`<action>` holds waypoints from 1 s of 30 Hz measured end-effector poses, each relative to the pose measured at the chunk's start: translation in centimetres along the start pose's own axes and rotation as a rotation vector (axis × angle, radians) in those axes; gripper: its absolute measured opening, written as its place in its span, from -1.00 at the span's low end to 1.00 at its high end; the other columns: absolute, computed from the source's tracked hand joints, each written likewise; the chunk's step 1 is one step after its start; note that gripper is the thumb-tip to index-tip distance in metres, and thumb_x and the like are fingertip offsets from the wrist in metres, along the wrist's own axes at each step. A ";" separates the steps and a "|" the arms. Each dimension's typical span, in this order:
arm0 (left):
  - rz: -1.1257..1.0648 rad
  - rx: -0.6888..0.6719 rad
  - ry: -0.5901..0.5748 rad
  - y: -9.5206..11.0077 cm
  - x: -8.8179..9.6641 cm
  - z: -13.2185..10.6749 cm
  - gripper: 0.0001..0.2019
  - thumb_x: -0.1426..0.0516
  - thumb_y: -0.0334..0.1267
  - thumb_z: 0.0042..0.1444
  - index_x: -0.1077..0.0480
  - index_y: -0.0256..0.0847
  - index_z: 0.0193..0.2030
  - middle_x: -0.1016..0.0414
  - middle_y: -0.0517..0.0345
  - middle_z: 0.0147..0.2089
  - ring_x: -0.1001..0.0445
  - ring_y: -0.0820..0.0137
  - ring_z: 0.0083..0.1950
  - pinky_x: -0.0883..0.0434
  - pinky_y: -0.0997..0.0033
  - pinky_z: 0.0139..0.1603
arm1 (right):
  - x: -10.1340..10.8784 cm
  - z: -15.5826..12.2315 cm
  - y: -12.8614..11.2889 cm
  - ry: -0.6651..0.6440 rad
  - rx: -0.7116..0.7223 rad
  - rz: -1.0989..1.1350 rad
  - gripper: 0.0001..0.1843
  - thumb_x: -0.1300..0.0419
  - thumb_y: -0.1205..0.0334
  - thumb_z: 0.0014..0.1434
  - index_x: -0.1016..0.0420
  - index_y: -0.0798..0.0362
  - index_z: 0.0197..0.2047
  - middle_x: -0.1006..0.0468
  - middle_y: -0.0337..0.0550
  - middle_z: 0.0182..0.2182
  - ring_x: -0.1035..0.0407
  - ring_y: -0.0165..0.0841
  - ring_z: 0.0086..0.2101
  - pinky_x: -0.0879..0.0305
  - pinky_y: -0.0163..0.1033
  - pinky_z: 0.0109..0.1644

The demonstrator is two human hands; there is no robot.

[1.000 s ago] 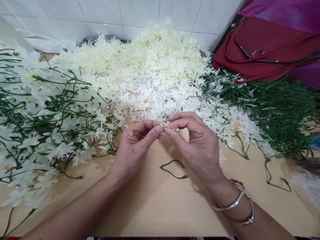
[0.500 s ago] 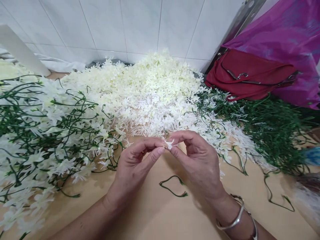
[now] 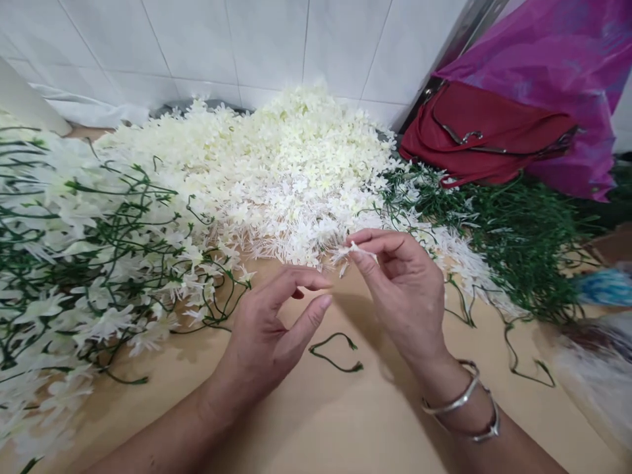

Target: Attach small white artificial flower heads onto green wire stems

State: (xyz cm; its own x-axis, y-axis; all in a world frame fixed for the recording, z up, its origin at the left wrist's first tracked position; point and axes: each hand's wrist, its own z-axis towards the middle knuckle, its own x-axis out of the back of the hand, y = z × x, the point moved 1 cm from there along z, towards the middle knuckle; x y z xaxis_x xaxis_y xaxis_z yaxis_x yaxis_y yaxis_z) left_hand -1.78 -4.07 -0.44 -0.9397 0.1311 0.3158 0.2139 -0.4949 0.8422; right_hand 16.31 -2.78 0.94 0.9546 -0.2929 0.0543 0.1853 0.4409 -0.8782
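Between thumb and fingers, my right hand (image 3: pixel 402 289) pinches a small white artificial flower piece (image 3: pixel 356 249), just in front of the flower heap. My left hand (image 3: pixel 281 319) hovers a little lower and to the left, thumb and forefinger apart with nothing between them. Below and between the hands, a bent green plastic stem (image 3: pixel 336 355) lies on the tabletop (image 3: pixel 306 421). A big heap of loose cream-white flowers (image 3: pixel 296 151) spreads beyond my hands. On the left lies a pile of white flowers on green stems (image 3: pixel 108 263).
Bare green stems (image 3: pixel 528 243) are massed on the right. Behind them sit a red handbag (image 3: pixel 486 135) and a purple plastic bag (image 3: pixel 548 72). A clear plastic bag (image 3: pixel 592 375) lies at the right edge. A tiled wall (image 3: pixel 266 46) closes off the back.
My hands have come apart. The right moved up and away with the white flower piece, and the left let go, its thumb and forefinger parting. The view has shifted slightly.
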 end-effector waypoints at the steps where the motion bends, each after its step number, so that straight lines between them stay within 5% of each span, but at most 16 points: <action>1: 0.050 -0.063 -0.067 -0.1 -0.2 -0.1 -0.90 -0.24 -0.35 0.33 -0.55 -0.13 -0.06 -0.65 0.10 -0.07 -0.61 0.35 -0.04 -0.51 0.33 0.02 | 0.1 0.2 0.1 0.015 -0.007 0.009 -0.86 -0.38 0.38 0.23 -0.54 -0.04 -0.28 -0.63 -0.18 -0.19 -0.53 -0.30 -0.11 -0.47 -0.11 0.07; 5: 0.188 -0.271 -0.339 -1.0 -1.2 -0.5 -0.86 -0.24 -0.36 0.33 -0.57 -0.16 0.00 -0.66 0.05 0.03 -0.58 0.29 0.01 -0.46 0.26 0.05 | 0.6 0.5 0.3 0.042 -0.015 -0.004 -0.85 -0.40 0.34 0.21 -0.51 -0.04 -0.29 -0.61 -0.21 -0.26 -0.53 -0.31 -0.19 -0.51 -0.13 0.02; 8: 0.260 -0.316 -0.434 -1.7 -1.8 -0.7 -0.89 -0.21 -0.30 0.38 -0.59 -0.16 -0.06 -0.67 0.07 -0.01 -0.54 0.26 -0.03 -0.43 0.21 0.04 | 0.7 0.6 0.2 0.032 -0.031 -0.039 -0.84 -0.41 0.28 0.22 -0.49 -0.04 -0.29 -0.61 -0.19 -0.25 -0.53 -0.31 -0.19 -0.51 -0.13 0.01; 11: 0.318 -0.322 -0.453 -1.8 -2.1 -0.6 -0.84 -0.15 -0.30 0.43 -0.59 -0.16 -0.14 -0.66 0.12 -0.14 -0.53 0.29 -0.13 -0.41 0.22 0.00 | 0.7 0.6 0.1 0.007 -0.056 -0.041 -0.84 -0.41 0.21 0.23 -0.49 -0.04 -0.28 -0.60 -0.19 -0.25 -0.52 -0.31 -0.21 -0.52 -0.14 -0.02; 17: 0.460 -0.331 -0.462 -2.1 -2.4 -0.9 -0.82 -0.09 -0.37 0.44 -0.54 -0.19 -0.02 -0.64 0.11 -0.17 -0.53 0.30 -0.19 -0.41 0.25 -0.07 | 0.6 0.7 0.6 -0.047 -0.135 0.029 -0.81 -0.46 0.20 0.16 -0.51 -0.03 -0.30 -0.59 -0.24 -0.31 -0.47 -0.37 -0.29 -0.47 -0.22 -0.15; 26: 0.607 -0.451 -0.500 -3.1 -2.3 -1.4 -0.79 -0.06 -0.37 0.48 -0.46 -0.24 -0.20 -0.58 0.11 -0.25 -0.50 0.27 -0.18 -0.36 0.22 -0.10 | 0.7 1.0 2.5 -0.116 -0.333 0.203 -0.74 -0.53 0.09 0.06 -0.60 0.00 -0.30 -0.60 -0.31 -0.46 -0.44 -0.44 -0.44 -0.42 -0.29 -0.26; 30: 0.477 -0.333 -0.449 -2.8 -1.9 -0.8 -0.81 -0.06 -0.35 0.45 -0.45 -0.20 -0.21 -0.56 0.11 -0.27 -0.47 0.30 -0.23 -0.38 0.28 -0.16 | 0.6 1.1 2.4 -0.088 -0.374 0.248 -0.66 -0.57 0.01 -0.02 -0.60 -0.01 -0.32 -0.59 -0.32 -0.49 -0.45 -0.42 -0.45 -0.44 -0.27 -0.25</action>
State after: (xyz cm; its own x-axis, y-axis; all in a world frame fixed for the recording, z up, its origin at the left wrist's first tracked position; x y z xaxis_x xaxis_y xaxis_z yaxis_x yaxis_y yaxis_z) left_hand -0.85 -3.63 -3.76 -0.5498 0.1403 0.8234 0.4125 -0.8116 0.4137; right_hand 17.61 -0.97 -0.57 0.9787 -0.1367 -0.1534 -0.1330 0.1473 -0.9801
